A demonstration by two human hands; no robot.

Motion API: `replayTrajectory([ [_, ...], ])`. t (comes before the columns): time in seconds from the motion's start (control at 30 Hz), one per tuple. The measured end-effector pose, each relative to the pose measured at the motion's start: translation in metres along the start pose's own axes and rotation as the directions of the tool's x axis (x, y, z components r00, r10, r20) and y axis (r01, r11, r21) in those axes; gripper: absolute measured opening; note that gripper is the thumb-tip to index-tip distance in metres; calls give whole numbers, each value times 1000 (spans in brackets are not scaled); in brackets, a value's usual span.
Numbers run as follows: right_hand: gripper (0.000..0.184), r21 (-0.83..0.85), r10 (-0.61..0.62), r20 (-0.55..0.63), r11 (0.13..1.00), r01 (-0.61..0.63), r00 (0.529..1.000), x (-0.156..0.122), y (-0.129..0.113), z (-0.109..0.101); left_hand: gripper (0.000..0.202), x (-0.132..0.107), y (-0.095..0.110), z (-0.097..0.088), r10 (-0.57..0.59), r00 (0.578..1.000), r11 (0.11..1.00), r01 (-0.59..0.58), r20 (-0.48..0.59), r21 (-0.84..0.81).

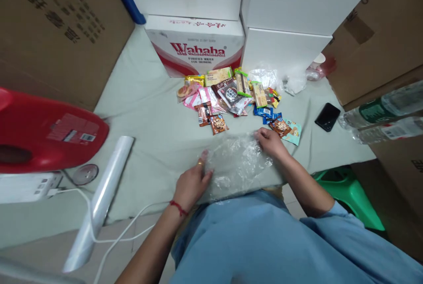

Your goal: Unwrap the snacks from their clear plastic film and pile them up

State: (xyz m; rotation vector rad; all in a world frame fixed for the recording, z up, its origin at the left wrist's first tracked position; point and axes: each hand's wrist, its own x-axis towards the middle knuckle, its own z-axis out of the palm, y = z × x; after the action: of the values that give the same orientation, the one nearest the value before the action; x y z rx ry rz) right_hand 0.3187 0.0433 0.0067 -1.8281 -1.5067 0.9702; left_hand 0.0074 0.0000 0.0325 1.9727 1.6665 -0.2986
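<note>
A clear plastic bag (236,165) lies crumpled on the pale cloth-covered table (152,112) right in front of me. My left hand (193,180) presses on the bag's left edge with fingers together; it wears a ring and a red wrist string. My right hand (271,140) pinches the bag's far right corner. Just beyond the bag lies a heap of small snack packets (228,94), with a cookie packet (218,124) and a teal packet (292,130) nearest my hands.
A Wahaha box (194,46) and white boxes (284,48) stand behind the snacks. Black phone (327,117) at right, water bottles (386,118) beyond it. Red container (42,132), film roll (99,200), white cable (122,231) at left. Green stool (350,191) below right. Brown cartons flank both sides.
</note>
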Motion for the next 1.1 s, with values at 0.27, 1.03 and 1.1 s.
replayTrajectory([
  [0.27, 41, -382, -172, -116, 917, 115, 978, -29, -7, -63, 55, -10, -14, -4, -89, 925, 996, 89, -370, -17],
  [1.03, 26, -619, -483, -20, 694, 369, 876, 44, -27, -59, 56, 23, 10, 43, 312, 877, 950, -277, -365, 147],
  [1.1, 29, -699, -541, 128, 545, 463, 831, 73, -49, -40, 56, 24, 11, 43, 315, 875, 949, -277, -368, 154],
])
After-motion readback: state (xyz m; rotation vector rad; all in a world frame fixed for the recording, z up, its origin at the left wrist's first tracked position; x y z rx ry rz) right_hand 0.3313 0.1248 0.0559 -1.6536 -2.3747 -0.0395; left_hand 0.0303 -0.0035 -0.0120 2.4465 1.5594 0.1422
